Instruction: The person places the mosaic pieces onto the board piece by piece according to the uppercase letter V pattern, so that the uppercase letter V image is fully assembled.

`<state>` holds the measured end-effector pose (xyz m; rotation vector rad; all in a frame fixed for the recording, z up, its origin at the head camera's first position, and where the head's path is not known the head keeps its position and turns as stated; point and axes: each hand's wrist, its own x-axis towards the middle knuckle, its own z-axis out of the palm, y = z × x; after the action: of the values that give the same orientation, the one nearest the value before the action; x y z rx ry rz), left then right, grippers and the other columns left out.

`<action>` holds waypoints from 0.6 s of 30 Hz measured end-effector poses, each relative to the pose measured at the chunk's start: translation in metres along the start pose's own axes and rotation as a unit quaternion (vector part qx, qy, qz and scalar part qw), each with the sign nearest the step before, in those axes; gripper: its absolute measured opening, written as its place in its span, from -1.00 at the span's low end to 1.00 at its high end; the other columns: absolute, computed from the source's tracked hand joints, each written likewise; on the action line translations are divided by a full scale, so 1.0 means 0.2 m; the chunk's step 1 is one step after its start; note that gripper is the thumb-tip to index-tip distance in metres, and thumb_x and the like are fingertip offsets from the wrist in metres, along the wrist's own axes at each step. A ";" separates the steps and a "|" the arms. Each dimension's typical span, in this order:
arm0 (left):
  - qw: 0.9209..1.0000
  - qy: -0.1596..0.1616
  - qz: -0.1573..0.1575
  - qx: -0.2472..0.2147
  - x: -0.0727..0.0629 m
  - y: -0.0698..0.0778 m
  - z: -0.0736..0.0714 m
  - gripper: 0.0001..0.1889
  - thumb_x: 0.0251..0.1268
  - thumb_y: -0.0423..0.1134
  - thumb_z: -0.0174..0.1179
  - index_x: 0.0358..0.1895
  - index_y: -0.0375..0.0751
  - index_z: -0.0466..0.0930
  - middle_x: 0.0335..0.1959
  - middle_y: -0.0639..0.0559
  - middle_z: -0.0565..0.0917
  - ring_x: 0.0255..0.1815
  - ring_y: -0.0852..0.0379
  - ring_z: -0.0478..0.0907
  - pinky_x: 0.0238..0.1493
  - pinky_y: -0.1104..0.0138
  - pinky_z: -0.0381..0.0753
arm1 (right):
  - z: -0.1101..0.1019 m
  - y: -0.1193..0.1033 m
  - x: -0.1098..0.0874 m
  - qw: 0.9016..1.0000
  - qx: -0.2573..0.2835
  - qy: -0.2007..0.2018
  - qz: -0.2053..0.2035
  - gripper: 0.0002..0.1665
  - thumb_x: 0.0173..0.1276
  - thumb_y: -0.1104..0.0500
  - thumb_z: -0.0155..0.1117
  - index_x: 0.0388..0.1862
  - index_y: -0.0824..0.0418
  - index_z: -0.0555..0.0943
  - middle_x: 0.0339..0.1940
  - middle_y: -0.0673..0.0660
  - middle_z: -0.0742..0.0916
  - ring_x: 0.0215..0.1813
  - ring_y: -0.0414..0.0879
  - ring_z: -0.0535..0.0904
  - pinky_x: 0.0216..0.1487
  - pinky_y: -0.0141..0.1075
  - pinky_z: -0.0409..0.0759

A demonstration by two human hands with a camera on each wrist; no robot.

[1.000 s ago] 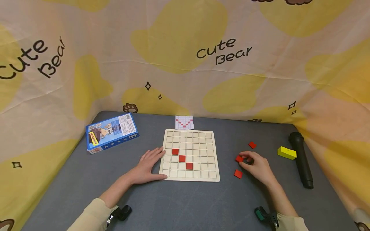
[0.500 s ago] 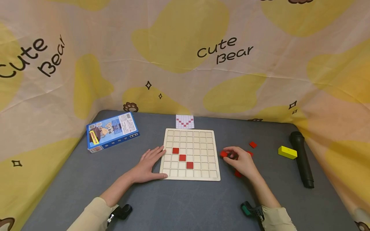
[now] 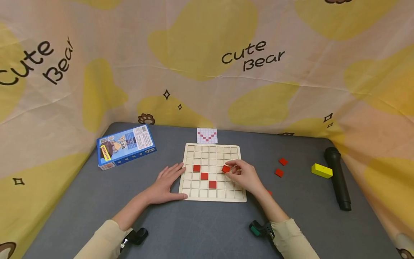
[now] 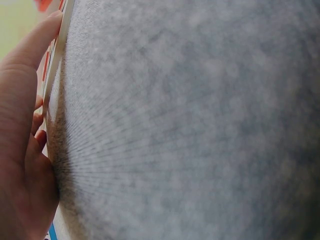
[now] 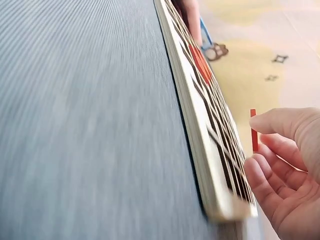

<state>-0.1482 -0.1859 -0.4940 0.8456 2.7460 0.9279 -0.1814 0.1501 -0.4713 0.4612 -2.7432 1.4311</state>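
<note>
My right hand (image 3: 245, 176) pinched a red tile (image 3: 225, 169) between thumb and fingers, clear above the right half of the board (image 3: 207, 156). The tile's square face gave no long axis; it lay nearly flat, edges askew to the grid. I judged this a placing step; the next move called for squaring and lowering it. My left hand (image 3: 166, 184), fingers extended, rested at the board's left edge.

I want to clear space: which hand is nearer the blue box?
Left. The left hand lies in front and right of the blue box, at the grid board; the right hand is farther right, over the grid board's right side.
</note>
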 end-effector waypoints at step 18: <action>1.000 -0.001 -0.004 -0.004 0.00 0.02 -0.01 0.01 0.12 0.27 0.30 0.53 -0.19 0.10 0.57 -0.11 0.04 0.55 -0.16 -0.08 0.42 -0.17 -0.22 | 0.30 -0.19 0.21 0.998 0.044 -0.033 -0.014 -0.73 0.18 0.26 0.45 -0.12 0.15 0.68 -0.21 0.00 0.71 -0.15 -0.09 0.62 -0.02 -0.24 0.61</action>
<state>-0.1467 -0.1845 -0.4894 0.8336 2.7404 0.9352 -0.2047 0.0700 -0.4694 0.5561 -2.7206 1.5629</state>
